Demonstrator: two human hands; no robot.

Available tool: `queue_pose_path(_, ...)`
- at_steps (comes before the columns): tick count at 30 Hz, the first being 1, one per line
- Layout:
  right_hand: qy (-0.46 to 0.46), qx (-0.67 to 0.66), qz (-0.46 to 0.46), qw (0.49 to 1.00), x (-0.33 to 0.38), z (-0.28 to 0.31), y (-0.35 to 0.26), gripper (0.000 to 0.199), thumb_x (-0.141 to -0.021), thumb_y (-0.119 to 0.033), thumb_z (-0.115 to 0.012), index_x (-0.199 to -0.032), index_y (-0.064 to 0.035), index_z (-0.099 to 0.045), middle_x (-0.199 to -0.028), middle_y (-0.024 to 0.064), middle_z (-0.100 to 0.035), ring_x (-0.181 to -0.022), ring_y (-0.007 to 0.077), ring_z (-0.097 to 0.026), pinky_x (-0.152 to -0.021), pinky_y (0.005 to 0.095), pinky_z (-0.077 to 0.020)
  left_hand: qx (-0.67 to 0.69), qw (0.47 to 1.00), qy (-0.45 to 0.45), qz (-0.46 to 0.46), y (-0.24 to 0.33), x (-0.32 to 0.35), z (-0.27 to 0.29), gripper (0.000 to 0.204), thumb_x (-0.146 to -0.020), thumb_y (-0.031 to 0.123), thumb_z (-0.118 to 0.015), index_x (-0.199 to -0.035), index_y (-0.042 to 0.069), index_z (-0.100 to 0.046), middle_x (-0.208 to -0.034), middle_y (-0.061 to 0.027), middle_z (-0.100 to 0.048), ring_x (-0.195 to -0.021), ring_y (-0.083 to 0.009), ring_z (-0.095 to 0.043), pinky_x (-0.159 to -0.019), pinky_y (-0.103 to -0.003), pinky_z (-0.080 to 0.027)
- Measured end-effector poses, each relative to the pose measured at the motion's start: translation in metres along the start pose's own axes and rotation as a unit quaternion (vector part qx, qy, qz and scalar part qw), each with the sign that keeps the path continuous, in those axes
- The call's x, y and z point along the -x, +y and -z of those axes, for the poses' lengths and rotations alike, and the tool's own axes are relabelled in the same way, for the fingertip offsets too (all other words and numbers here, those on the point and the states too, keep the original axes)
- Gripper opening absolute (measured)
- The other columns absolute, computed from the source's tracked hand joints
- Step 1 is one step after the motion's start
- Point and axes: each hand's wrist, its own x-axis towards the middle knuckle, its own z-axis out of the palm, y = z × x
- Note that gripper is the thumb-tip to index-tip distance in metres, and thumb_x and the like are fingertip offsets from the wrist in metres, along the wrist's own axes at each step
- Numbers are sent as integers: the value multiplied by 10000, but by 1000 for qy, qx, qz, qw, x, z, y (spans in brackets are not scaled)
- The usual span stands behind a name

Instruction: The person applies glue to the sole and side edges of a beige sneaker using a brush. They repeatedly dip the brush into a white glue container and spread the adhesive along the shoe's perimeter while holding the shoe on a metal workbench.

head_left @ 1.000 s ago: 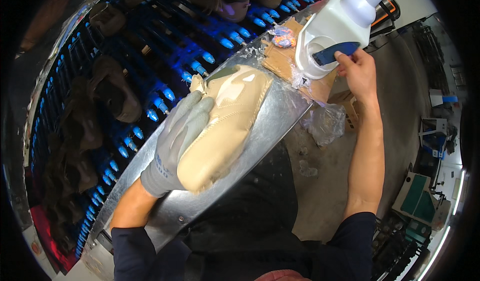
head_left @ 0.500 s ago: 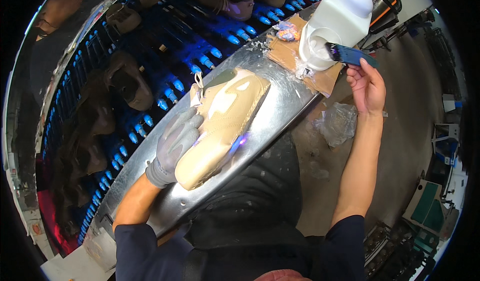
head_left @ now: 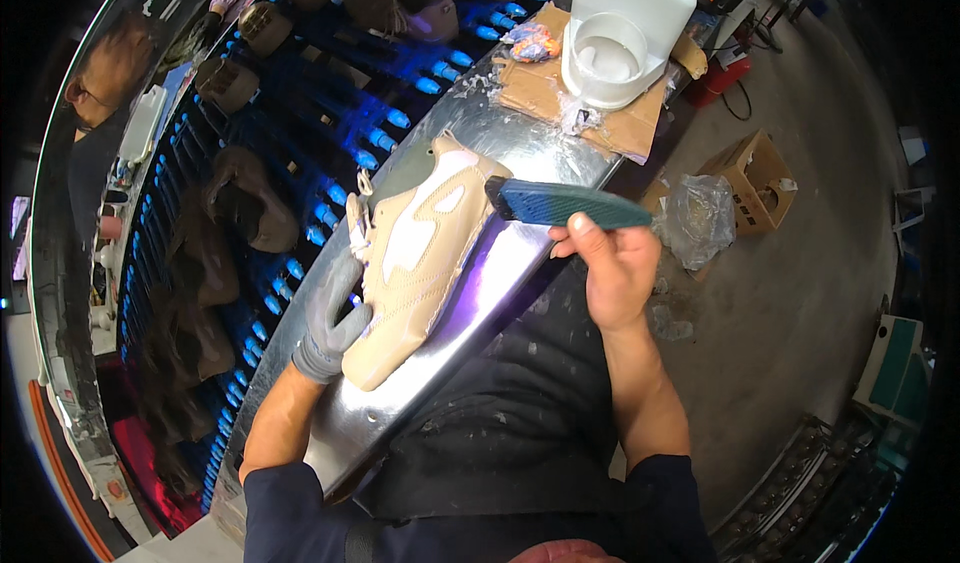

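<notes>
Gloved left hand [head_left: 328,315] clamps the beige shoe [head_left: 420,258] lengthwise along the steel tabletop [head_left: 520,143]; right hand [head_left: 615,268] grips a blue-handled brush [head_left: 562,205] at its toe end.

Left hand [head_left: 330,318]: grey knit glove, cuff ends at the wrist, forearm bare above it. Right hand [head_left: 615,268]: no glove, forearm bare to the elbow. Both upper arms in dark navy short sleeves. Torso nearest the worktop [head_left: 520,143] edge: black apron or shirt, hard to tell which, with pale smears and specks across the front.
</notes>
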Motion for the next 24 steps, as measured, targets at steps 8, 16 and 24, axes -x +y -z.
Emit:
queue_pose_path(8,-63,87,7,994,-31,20,-25,118,-1014,-48,-697,-1057,60,-719,-964,113,-738,-810,146,-706,-760,282,-579,0,1000,13,-1,-4,4,-6,718,-775,278,-655,-1383,-102,-608,-1369,-252,-618,-1159,-342,-640,-1005,-390,-505)
queue_pose_path(16,-129,198,86,968,-32,18,-27,127,-984,5,-709,-1073,94,-715,-1000,127,-729,-841,157,-703,-745,283,-554,10,1000,19,-1,-12,7,-7,737,-738,205,-672,-1412,-88,-608,-1344,-233,-628,-1091,-324,-654,-962,-378,-525)
queue_pose_path(24,-198,286,279,895,-35,12,-34,243,-862,13,-769,-1101,21,-726,-945,144,-727,-763,271,-726,-676,352,-574,65,997,-26,31,-13,2,-6,824,-845,318,-682,-1534,-88,-484,-1541,-232,-542,-1415,-354,-555,-1204,-427,-404)
